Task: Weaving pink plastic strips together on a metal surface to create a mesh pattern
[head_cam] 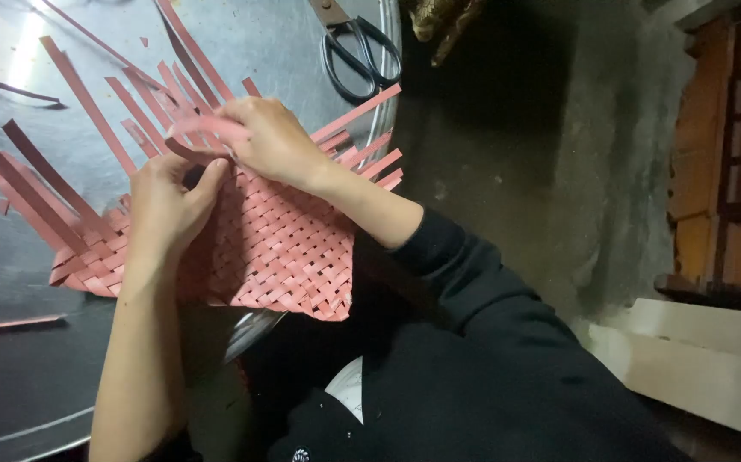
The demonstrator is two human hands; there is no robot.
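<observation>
Pink woven mat [276,244] lies on metal table [11,257], overhanging edge. Left hand [165,210] pinches mat, right hand [272,141] grips loose strip [208,127]. Tug too hard, weave probably loosens or strip creases.

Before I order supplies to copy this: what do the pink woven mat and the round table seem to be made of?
Woven mat: thin flat strips, likely paper or plastic strapping; they crease sharply and look matte pink. Table: apparently sheet metal, grey with a dull shine and a bright light reflection.

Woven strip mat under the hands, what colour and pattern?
The woven strip mat is pinkish red, in a diagonal basket-weave check; the head view shows it.
</observation>
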